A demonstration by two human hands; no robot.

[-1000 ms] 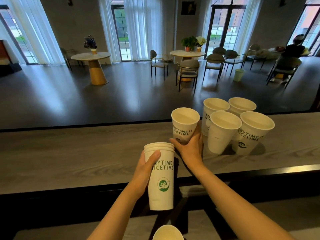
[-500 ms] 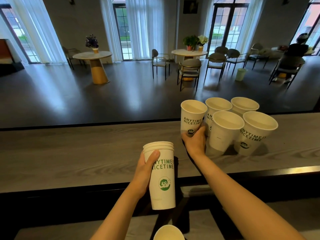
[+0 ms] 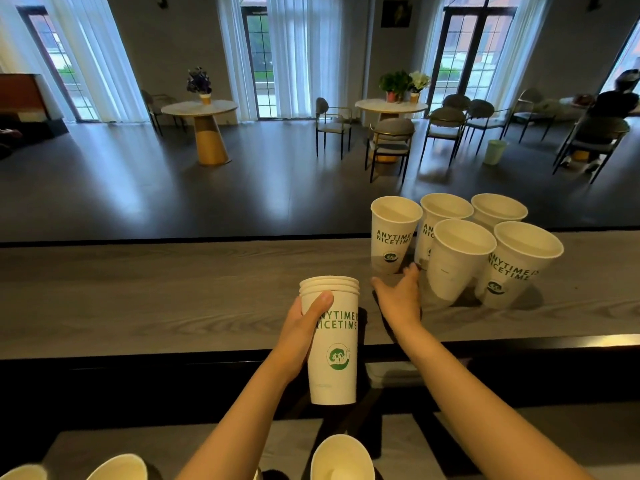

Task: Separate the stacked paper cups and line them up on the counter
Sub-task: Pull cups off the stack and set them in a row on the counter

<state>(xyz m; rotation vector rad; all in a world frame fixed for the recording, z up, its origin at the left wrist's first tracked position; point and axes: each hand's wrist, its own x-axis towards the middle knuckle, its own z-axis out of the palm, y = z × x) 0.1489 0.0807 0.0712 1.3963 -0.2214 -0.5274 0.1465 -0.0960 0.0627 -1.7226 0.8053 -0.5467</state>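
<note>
Fingers of the left hand (image 3: 300, 332) wrap the cup stack (image 3: 331, 337) (several nested rims show at its top), holding it upright above the near edge of the grey surface (image 3: 156, 292). To its right the right hand (image 3: 398, 296) lies open and empty, fingertips just short of the nearest single cup (image 3: 393, 235). Four more cups (image 3: 485, 251) cluster beside that one, all upright

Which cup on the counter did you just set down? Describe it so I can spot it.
On the grey counter, look at the cluster of five single cups at the right. It is the leftmost cup, just beyond the right hand. Its green ANYTIME NICETIME print faces the camera unobstructed, and no cup stands to its left.
</note>
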